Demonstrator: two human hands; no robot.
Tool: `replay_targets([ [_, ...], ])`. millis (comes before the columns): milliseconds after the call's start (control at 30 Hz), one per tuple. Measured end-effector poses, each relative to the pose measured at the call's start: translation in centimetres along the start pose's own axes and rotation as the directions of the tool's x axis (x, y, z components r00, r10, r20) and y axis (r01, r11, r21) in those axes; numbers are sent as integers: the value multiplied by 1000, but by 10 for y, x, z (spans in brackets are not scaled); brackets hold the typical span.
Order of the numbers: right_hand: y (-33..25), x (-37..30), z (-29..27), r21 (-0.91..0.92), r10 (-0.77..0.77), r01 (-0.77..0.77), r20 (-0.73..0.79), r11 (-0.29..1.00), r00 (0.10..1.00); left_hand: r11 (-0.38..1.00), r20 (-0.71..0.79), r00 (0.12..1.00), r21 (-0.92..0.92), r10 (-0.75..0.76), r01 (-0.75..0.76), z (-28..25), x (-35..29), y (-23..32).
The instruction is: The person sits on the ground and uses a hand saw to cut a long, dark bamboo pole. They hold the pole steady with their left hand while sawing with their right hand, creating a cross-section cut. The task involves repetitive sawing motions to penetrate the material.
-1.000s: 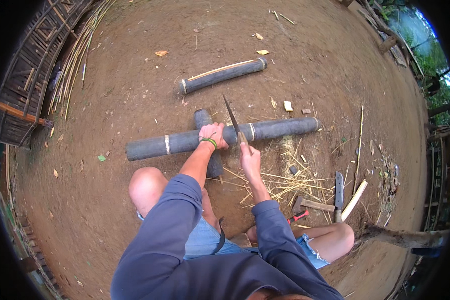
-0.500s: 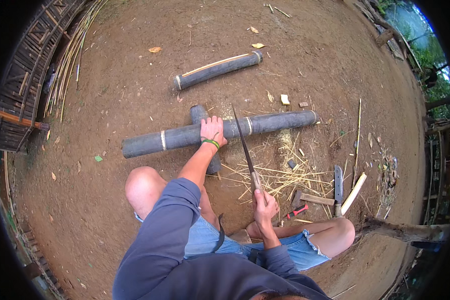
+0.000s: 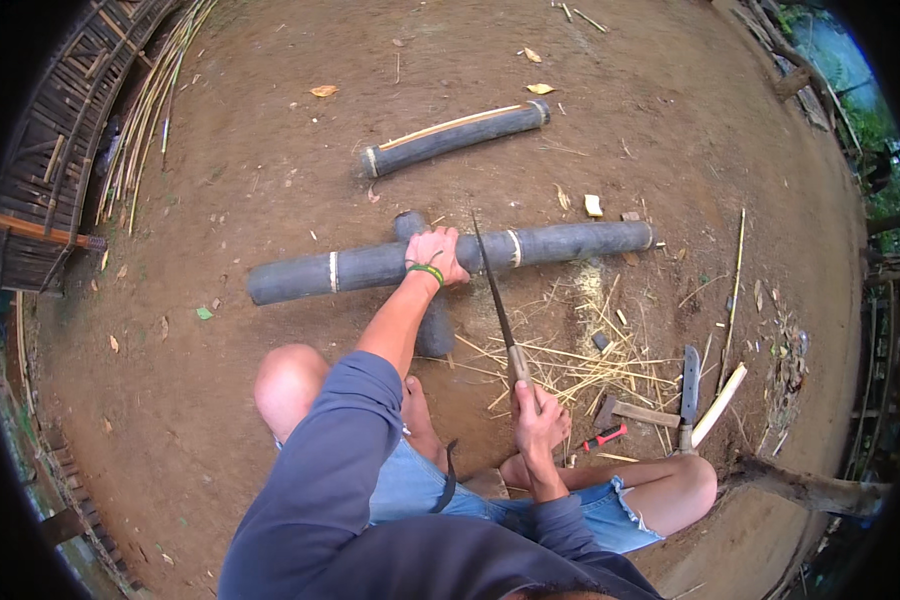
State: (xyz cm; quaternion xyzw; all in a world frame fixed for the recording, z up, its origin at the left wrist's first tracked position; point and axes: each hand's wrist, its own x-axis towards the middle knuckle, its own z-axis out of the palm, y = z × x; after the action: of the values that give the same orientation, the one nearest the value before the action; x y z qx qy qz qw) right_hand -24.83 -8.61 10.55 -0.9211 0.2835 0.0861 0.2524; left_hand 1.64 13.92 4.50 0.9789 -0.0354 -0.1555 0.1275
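A long, dark grey bamboo pole (image 3: 585, 240) with pale rings lies across a shorter, thick bamboo piece (image 3: 434, 332) on the ground. My left hand (image 3: 436, 254) clasps the pole over the crossing, fingers curled over its far side; a green and yellow band circles that wrist. In my right hand (image 3: 541, 425) is the wooden handle of a saw (image 3: 494, 292). Its long, tapering blade crosses the pole just right of my left hand, tip beyond the far side. I cannot tell whether the blade touches the bamboo.
Beyond the pole lies another bamboo length (image 3: 455, 140) with a slit. Thin strips (image 3: 610, 365) litter the ground at right, beside a red and black tool (image 3: 605, 437), a wide-bladed knife (image 3: 690, 385) and a pale split piece (image 3: 720, 405). Long canes (image 3: 155, 120) lean at far left.
The whole view has shifted slightly, carrying the scene rightward. My left hand's fingers curl more over the pole. Against the pole's ring, the saw blade sits slightly farther left.
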Motion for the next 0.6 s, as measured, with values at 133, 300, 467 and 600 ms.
replay_targets([
  [133,-10,3,-8,37,52,-61,205,997,977,1000,-3,1000,-13,4,-4,0,0,-5],
  [300,-32,32,13,365,-148,60,218,929,965,999,5,1000,-33,-12,12,-1,3,-17],
  [467,-129,148,72,675,-288,159,82,720,954,999,37,999,-47,11,-9,-5,10,-1],
  [600,-103,106,51,659,-292,163,91,735,952,1000,44,999,-4,-16,16,-15,11,-7],
])
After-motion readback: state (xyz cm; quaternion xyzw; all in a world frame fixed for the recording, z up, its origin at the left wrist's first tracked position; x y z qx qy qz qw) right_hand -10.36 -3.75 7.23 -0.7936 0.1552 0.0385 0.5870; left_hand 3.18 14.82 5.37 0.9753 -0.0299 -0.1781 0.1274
